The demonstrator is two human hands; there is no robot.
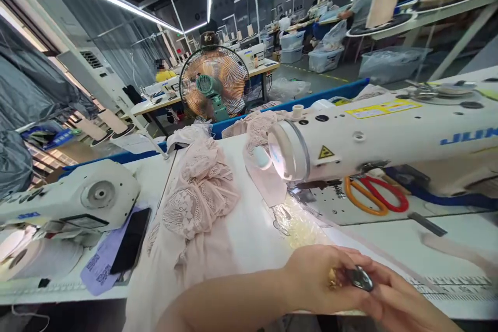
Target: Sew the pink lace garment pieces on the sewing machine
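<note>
My left hand reaches in from the lower left with its fingers curled. It meets my right hand, whose fingers are bent inward, at the front edge of the table. Between the two sits a small dark shiny object, with a gold-coloured bit close by; their kind cannot be made out. Just beyond, pale lace fabric lies at the needle area of a white sewing machine. Scissors with orange and red handles rest under the machine arm. The fingertips are partly hidden.
A bunched pink lace garment lies left of the hands. Farther left are a black phone, a purple paper and another sewing machine. A green fan stands ahead. People sit at machines in the background.
</note>
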